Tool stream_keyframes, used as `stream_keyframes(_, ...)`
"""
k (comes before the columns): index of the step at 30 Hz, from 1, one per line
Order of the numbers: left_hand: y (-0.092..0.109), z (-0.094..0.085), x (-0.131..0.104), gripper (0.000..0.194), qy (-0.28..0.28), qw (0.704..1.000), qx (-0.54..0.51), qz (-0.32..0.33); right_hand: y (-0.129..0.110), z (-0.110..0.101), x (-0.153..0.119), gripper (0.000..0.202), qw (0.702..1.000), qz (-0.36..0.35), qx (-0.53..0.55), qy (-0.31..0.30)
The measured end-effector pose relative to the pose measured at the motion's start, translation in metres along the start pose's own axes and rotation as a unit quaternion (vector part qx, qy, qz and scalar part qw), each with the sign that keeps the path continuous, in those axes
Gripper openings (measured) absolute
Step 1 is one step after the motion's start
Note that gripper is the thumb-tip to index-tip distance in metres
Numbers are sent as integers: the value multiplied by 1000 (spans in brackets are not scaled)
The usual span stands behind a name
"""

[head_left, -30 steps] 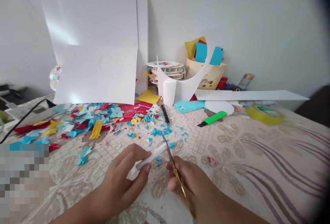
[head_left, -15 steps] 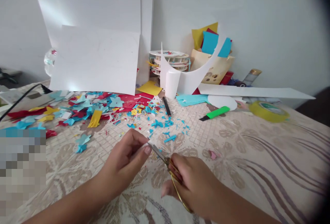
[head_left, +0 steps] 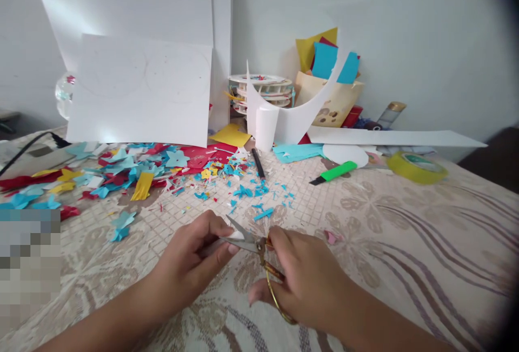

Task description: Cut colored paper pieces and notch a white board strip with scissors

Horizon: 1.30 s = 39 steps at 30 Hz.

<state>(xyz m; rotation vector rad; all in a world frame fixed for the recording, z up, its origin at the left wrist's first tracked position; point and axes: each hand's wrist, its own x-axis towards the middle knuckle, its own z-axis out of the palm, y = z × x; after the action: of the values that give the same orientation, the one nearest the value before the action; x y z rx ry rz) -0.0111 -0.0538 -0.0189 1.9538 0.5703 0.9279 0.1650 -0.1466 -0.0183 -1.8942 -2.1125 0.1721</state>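
From afar I pinch white paper point(head_left: 237, 234) in my left fingers point(head_left: 208, 224), my right fingers point(head_left: 281, 241) curled round spread scissors point(head_left: 258, 245) at the near side of the desk point(head_left: 405, 287)

The scissors point(head_left: 258, 246) look smooth metal, the tape roll point(head_left: 416, 174) glossy plastic.

Paper scraps point(head_left: 132, 183) left, tape roll point(head_left: 417, 176) right on the tablecloth point(head_left: 365, 217)
Scissors point(head_left: 260, 245) before them, in the right hand point(head_left: 302, 271).

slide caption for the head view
Right hand holds open scissors at the white piece in the left hand, colourful scraps beyond.
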Motion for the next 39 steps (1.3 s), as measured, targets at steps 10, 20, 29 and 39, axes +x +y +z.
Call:
stream_keyframes(10, -3, 2, 1, 9, -40, 999, -31, -4, 2, 1, 1, 32, 1000, -5, 17, -22)
stream_keyframes(20, -5, 1, -2, 8, -26, 1000, 10, 10, 0, 1, 0, 26, 999, -15, 41, -19)
stream_keyframes(29, -5, 1, 1, 11, -40, 999, -5, 18, 2, 3, 4, 11, 998, 4, 34, -57)
stream_keyframes(39, -4, 8, 0, 9, -21, 996, -47, -78, 4, 7, 4, 14, 993, 20, 106, -39)
